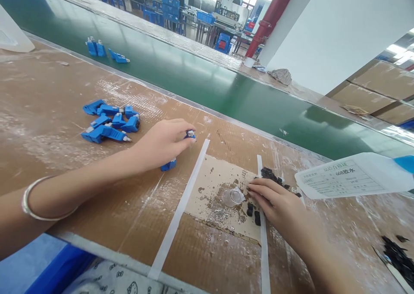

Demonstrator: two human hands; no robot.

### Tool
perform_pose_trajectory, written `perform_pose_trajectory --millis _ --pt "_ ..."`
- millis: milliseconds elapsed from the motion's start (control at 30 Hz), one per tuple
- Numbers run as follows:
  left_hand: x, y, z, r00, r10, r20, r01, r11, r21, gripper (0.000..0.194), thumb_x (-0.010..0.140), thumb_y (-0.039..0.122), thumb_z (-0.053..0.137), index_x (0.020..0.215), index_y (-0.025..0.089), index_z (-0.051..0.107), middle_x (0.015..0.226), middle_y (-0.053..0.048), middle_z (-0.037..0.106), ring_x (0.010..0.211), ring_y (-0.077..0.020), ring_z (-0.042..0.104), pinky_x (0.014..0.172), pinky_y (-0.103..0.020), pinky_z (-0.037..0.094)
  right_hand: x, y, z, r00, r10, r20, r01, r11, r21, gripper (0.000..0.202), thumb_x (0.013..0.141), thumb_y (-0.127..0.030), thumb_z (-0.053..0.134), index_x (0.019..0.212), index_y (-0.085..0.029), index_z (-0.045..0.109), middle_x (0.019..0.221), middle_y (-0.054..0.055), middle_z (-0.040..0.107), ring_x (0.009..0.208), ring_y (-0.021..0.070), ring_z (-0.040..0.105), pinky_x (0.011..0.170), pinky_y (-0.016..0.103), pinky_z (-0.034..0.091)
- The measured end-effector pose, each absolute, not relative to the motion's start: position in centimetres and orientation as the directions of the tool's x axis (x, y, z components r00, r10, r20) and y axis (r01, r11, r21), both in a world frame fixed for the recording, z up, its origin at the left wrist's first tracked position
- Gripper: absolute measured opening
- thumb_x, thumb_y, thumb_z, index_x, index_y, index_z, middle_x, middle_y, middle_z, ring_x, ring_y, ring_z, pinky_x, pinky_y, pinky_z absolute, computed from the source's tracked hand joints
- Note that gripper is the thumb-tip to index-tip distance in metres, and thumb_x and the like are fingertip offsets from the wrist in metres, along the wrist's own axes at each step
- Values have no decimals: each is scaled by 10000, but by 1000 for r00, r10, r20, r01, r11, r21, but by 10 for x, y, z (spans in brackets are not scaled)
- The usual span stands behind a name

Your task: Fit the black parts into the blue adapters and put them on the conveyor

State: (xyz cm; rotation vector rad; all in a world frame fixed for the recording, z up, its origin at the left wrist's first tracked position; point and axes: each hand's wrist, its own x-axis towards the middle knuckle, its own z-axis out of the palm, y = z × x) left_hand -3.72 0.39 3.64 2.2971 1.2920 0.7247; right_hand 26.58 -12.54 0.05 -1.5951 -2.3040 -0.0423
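My left hand (166, 140) pinches a small blue plastic part with a whitish piece on it (190, 134) between thumb and fingers. Just below this hand lies another blue plastic part (168, 165), partly covered by it. My right hand (280, 201) has its fingertips pressed together over the edge of a stained cardboard piece (207, 177); whatever they hold is hidden. A small clear cup (233, 197) sits on that cardboard, left of the right fingertips. Small black pieces lie near the right hand, some on the cardboard (257, 218) and a cluster behind (270, 173).
A loose group of blue parts (111, 121) lies at left, and several more (97, 48) sit on the green conveyor belt (194, 74). A labelled white bottle (352, 175) lies at right. Black strips (397, 257) fill the lower right. White tape (181, 210) runs beside the cardboard.
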Motion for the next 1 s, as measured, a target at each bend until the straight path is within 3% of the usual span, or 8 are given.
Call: perform_pose_trajectory --millis 167,267,400,500,633,767,1000 --pt "-28 -27 44 488 782 388 407 -597 691 265 935 341 560 1112 188 684 1133 -37 724 1054 -194 650 950 -307 477 268 -126 -2 -339 902 267 905 390 -170 293 980 -270 498 964 -232 788 1104 68 778 940 245 763 822 402 656" --pt "-24 -42 37 606 712 354 301 -617 727 241 955 300 554 1122 172 673 1093 -48 726 989 -175 657 906 -291 485 267 -125 1 -313 917 246 908 365 -207 292 976 -260 482 928 -222 768 1084 78 775 924 239 758 801 391 645" --pt "-19 -46 15 772 568 286 287 -712 641 265 956 233 501 1137 128 664 1110 -122 716 1047 -247 638 927 -381 474 260 -122 7 -213 969 126 910 244 -335 196 933 -249 503 858 -224 681 1033 73 737 862 205 737 712 327 604" --pt "-16 -43 0 831 502 240 323 -786 527 290 941 202 482 1160 117 652 1123 -157 698 1048 -292 618 932 -450 462 258 -120 12 -166 982 85 898 186 -398 136 890 -228 539 897 -225 674 991 62 709 827 187 710 732 320 577" --pt "-15 -40 -6 845 491 210 346 -803 484 297 938 182 505 1203 120 625 1121 -144 682 1046 -281 602 946 -438 467 259 -123 17 -141 982 125 845 185 -501 137 899 -266 580 948 -238 706 1037 58 706 883 185 703 753 310 569" --pt "-15 -41 -7 835 488 254 324 -810 488 293 940 166 520 1213 125 619 1109 -130 677 1034 -267 608 947 -427 479 257 -129 20 -208 952 223 753 301 -585 150 920 -256 601 1030 -267 703 1123 38 735 1042 186 707 845 294 590" --pt "-15 -45 -7 783 561 267 332 -741 584 356 948 157 495 1292 121 581 1115 -135 697 1113 -268 619 1003 -438 472 243 -137 20 -372 865 336 764 491 -418 288 949 -191 588 1223 -263 643 1164 16 747 1087 126 697 978 235 557"
